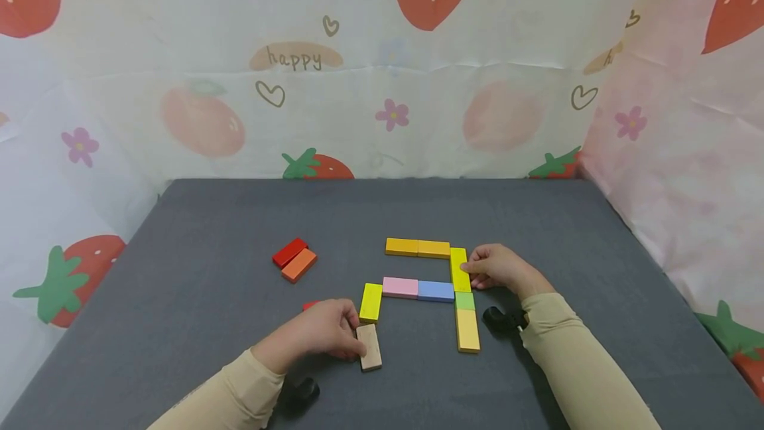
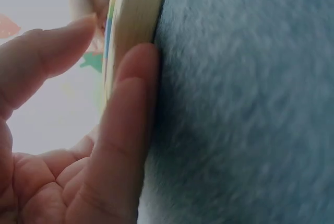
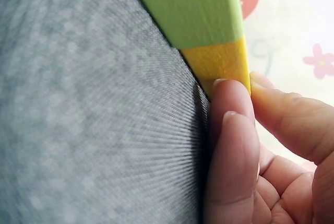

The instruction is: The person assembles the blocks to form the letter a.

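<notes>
Beside my left hand [image 1: 325, 330] lies a plain wooden block [image 1: 371, 348]. In the left wrist view its fingertips touch the side of the wooden block [image 2: 138, 12], while the thumb stands a little off the top. My right hand [image 1: 500, 267] holds a yellow block [image 1: 459, 271], thumb at its top and fingertips on its outer side. A green block [image 1: 464, 301] adjoins that yellow block, followed by a pale yellow block [image 1: 468, 332]. A pink block [image 1: 400, 288] and a blue block [image 1: 436, 291] run between the green block and another yellow block [image 1: 371, 302].
Two amber blocks [image 1: 402, 246] form a row at the back. A red block [image 1: 290, 252] and an orange block [image 1: 299, 265] lie to the left on the grey tabletop [image 1: 197, 284]. Another red piece [image 1: 308, 305] is mostly hidden behind the left hand. Printed cloth [image 1: 370, 85] surrounds the table.
</notes>
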A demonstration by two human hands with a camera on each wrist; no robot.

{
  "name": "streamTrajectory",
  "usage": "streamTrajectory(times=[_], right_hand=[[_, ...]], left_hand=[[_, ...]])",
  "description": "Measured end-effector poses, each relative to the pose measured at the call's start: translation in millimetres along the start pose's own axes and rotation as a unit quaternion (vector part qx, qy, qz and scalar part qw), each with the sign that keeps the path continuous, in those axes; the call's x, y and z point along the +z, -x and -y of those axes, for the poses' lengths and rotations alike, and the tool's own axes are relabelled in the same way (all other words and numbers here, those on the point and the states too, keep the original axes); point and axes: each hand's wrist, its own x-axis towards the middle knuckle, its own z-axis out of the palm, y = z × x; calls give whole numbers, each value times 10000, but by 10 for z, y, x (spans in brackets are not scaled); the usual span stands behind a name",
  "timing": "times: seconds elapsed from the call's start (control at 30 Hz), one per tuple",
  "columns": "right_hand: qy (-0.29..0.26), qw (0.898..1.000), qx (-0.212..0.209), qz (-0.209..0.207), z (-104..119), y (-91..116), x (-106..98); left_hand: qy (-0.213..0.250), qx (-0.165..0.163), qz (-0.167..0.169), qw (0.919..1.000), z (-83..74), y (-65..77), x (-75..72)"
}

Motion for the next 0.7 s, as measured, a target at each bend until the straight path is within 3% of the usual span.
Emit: streamTrajectory(times=[0.13,0.33,0.7], right_hand=[[-1,10000,-50,27,-2,2,-7],[17,10000,-77,58,4,8,-5],[36,10000,-76,26,11,22,6]], left_hand=[[-692,91,-181,9974,-6,19,-6],[-1269,323,-472,9903,30,18,44],[-1693,263,-731,9825,-14,41,90]])
